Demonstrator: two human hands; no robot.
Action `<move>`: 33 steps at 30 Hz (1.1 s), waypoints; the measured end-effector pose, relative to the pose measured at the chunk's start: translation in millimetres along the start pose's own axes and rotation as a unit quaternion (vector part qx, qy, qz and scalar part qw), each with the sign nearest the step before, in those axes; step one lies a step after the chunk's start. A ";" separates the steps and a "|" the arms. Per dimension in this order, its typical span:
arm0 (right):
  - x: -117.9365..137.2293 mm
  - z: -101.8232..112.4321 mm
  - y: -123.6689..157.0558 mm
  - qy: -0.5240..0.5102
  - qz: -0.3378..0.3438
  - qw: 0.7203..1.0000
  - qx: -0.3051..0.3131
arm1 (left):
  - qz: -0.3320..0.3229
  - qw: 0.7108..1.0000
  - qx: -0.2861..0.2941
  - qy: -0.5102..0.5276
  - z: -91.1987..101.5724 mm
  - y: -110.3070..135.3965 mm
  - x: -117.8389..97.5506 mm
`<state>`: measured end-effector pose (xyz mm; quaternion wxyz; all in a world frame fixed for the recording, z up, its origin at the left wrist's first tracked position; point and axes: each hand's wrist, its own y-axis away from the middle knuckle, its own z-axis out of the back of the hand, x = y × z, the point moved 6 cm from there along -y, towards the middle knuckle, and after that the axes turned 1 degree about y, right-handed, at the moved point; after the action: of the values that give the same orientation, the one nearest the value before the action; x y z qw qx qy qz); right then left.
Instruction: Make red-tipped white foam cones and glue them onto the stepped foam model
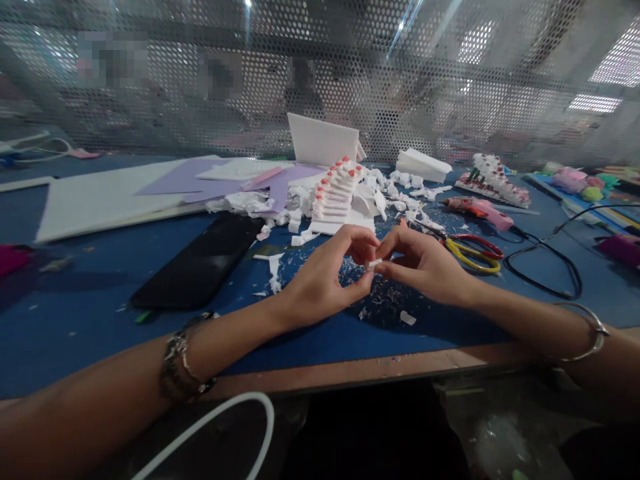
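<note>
My left hand [327, 277] and my right hand [425, 263] meet above the blue table [75, 313], fingertips pinched together on a small white foam piece [375, 264]. Both hands are closed in a pinch. Just beyond them stands a white stepped foam model with red dots [334, 197], ringed by white foam scraps [400, 193]. Yellow and red scissors [473, 252] lie right of my right hand. A pink glue gun [480, 210] with a black cord [545, 257] lies further right.
A black phone [200, 263] lies left of my hands. White and purple sheets [125, 193] cover the back left. A second stepped model [495, 177] and coloured craft bits [580, 183] sit at the back right. A perforated metal screen [320, 80] closes off the rear.
</note>
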<state>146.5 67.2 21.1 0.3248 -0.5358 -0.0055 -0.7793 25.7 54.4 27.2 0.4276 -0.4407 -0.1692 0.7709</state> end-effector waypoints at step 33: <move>0.5 5.8 -1.7 0.001 -0.007 0.999 -0.036 | 0.092 0.994 0.033 0.044 3.3 -4.4 14.9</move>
<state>150.3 70.4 24.6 0.3001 -0.5464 0.0190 -0.7817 21.6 69.3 23.9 0.3757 -0.4737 -0.0837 0.7921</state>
